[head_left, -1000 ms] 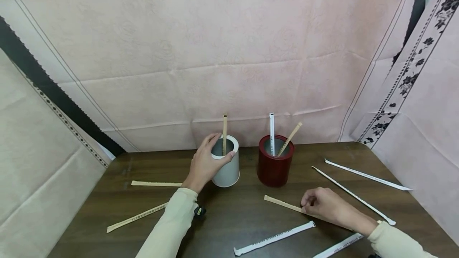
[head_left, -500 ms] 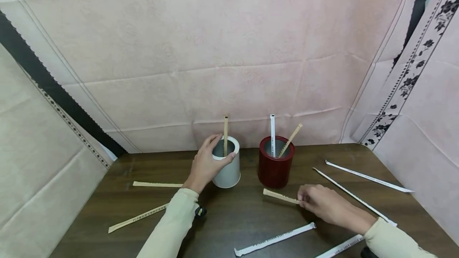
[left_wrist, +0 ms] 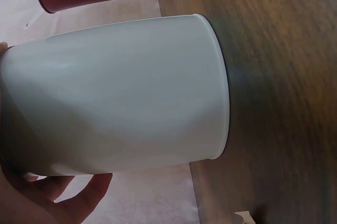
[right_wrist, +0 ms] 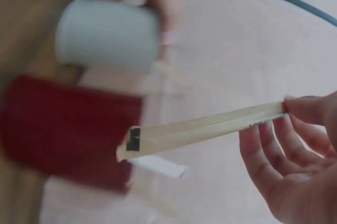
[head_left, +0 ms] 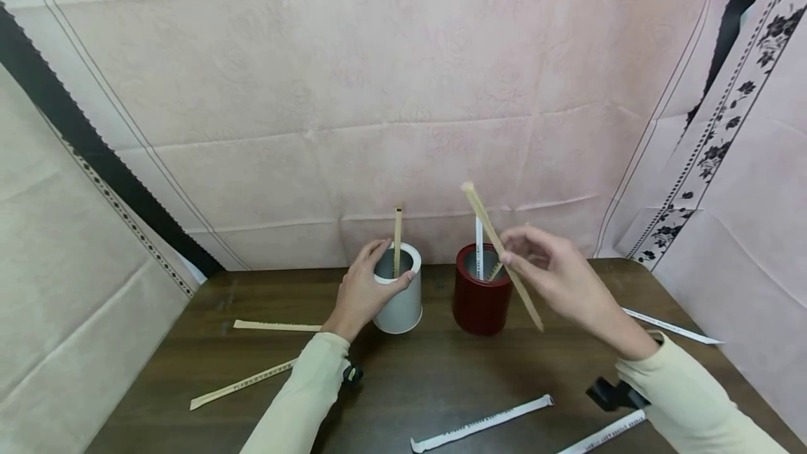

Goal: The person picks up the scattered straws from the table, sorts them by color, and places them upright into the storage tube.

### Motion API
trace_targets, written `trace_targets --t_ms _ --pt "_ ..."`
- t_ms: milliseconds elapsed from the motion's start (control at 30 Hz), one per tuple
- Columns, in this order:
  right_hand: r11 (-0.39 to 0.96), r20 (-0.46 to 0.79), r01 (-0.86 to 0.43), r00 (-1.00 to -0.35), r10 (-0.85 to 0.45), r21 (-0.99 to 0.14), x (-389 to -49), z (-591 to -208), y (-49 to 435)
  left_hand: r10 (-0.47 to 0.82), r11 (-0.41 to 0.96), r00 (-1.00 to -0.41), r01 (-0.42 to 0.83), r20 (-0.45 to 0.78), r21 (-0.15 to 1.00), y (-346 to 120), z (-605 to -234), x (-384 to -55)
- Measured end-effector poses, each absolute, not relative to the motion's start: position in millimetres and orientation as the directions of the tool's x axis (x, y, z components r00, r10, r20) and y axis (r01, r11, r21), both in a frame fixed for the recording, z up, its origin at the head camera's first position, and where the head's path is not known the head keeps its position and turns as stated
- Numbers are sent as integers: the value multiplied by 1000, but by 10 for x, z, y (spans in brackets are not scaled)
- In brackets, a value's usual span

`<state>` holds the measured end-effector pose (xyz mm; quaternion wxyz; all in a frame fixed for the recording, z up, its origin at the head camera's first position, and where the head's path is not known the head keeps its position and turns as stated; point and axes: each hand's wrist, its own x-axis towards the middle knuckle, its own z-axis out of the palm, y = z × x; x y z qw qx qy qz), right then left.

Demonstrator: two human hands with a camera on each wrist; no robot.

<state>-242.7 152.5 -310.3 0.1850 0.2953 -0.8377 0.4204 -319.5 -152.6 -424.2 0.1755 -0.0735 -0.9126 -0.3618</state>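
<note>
My left hand (head_left: 362,289) holds the upright grey cylindrical cup (head_left: 401,308) near its rim, thumb at the front and fingers at the left. One beige paper-wrapped straw (head_left: 397,233) stands inside that cup. Between thumb and fingertips, my right hand (head_left: 564,275) pinches another beige paper-wrapped straw (right_wrist: 205,129), which is tilted in the air. It crosses in front of the dark red cup (head_left: 481,310), its lower end outside the cup. Inside the red cup are a white wrapped straw (head_left: 479,247) and a beige one, partly hidden by the right hand and the held straw.
Two beige wrapped straws (head_left: 277,326) lie on the brown table (head_left: 372,387) at the left, partly behind the left arm. White wrapped straws lie in front (head_left: 482,424) and at the right (head_left: 674,326), some partly covered by the right arm. Cloth hangs behind and beside the table.
My right hand has lifted the beige wrapped straw off the table and brought it up and back to the red cup, turning it steeper. The left hand stays on the grey cup.
</note>
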Motion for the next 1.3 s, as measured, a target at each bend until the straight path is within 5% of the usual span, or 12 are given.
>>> trace_targets --t_ms 200,433,733,933,1300 --pt "228 527 -572 -818 -229 -788 -2603 -2802 1127 17 729 -922 276 386 626 -1525 -4243 -3201" --pt "47 568 -588 -797 -205 -808 -2861 -2906 541 9 732 -920 273 392 624 -1549 -4254 -3207" --pt "270 545 -561 -827 -137 -783 -3154 -3501 78 1 734 -925 259 381 628 -1536 -4259 -3209" --pt "465 525 -557 -824 -211 -688 -3135 -3733 127 17 737 -919 278 395 616 -1499 -4269 -3232" --pt "471 588 -658 -747 -311 -588 -2823 -3623 602 6 733 -916 277 402 621 -1528 -4273 -3214"
